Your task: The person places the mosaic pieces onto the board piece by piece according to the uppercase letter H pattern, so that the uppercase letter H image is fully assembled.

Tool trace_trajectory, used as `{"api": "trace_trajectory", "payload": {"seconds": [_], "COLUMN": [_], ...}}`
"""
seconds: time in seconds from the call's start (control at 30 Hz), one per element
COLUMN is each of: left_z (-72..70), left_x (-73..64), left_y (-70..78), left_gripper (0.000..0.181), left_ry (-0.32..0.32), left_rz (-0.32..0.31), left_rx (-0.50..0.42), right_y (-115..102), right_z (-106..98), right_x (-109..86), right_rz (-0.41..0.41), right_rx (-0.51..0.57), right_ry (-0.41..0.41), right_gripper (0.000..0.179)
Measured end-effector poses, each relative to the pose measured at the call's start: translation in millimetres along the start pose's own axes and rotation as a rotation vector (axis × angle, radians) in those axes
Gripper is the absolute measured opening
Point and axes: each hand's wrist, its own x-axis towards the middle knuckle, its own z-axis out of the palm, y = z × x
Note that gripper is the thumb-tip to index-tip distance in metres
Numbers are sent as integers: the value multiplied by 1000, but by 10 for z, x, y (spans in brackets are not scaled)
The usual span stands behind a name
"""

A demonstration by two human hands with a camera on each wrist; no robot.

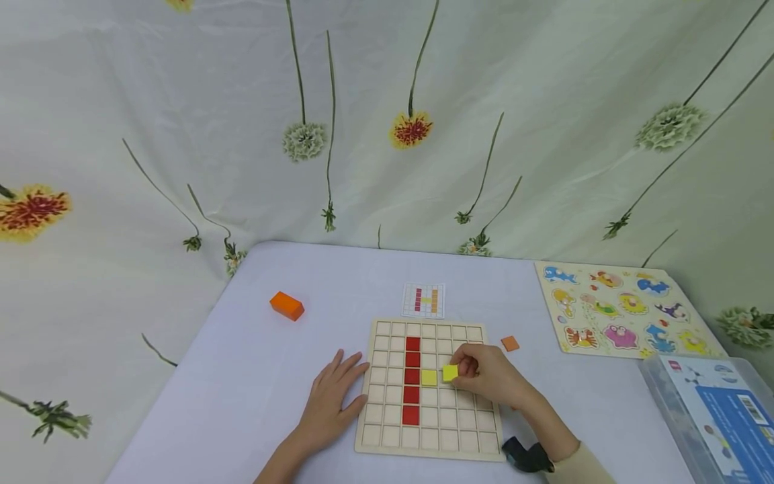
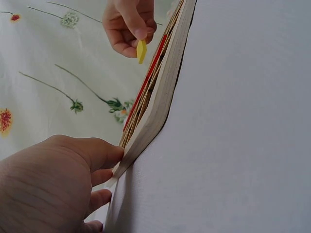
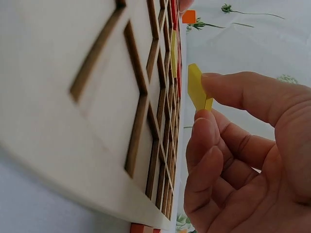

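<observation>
A wooden grid board (image 1: 449, 420) lies on the table, with a column of red square tiles (image 1: 412, 376) and one yellow tile (image 1: 428, 378) set beside the column. Between thumb and fingertips, my right hand (image 1: 496, 376) pinches another yellow square tile (image 1: 450, 374). In the right wrist view this held tile (image 3: 196, 87) is tilted and apart from the board. My left hand (image 1: 331, 403) rests at the board's left edge with relaxed fingers; the left wrist view shows its thumb (image 2: 109, 153) touching the board's rim.
Behind the board lies a small pattern card (image 1: 423, 300). An orange tile (image 1: 510, 343) is to the right, an orange block (image 1: 287, 306) at the back left. An animal puzzle board (image 1: 611, 306) and a plastic case (image 1: 716, 410) occupy the right side. A black object (image 1: 526, 456) is by my right wrist.
</observation>
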Motion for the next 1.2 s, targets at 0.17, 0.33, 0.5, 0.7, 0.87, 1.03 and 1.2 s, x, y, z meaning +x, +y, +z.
{"api": "trace_trajectory", "payload": {"seconds": [0.17, 0.33, 0.5, 0.7, 0.87, 1.03, 1.2], "left_z": [3, 3, 1, 8, -5, -2, -6], "left_x": [0, 12, 2, -5, -14, -18, -20], "left_y": [0, -2, -9, -15, -15, -12, -4], "left_gripper": [48, 49, 50, 49, 50, 50, 50], "left_ry": [11, 1, -23, -14, -7, -15, -14], "left_rz": [9, 3, -22, -17, -14, -13, -13], "left_rx": [7, 6, -14, -4, -10, -24, -26], "right_y": [-4, -10, -7, -15, -34, -55, -95], "right_z": [16, 9, 13, 31, 35, 7, -93], "right_x": [11, 33, 50, 66, 76, 53, -3], "right_rz": [-2, -2, -11, -11, -17, 19, 28], "right_rx": [-30, -64, -53, -52, -43, -42, -2], "right_ry": [-10, -21, -58, -79, -102, -114, -111], "right_gripper": [19, 20, 19, 18, 20, 23, 26]}}
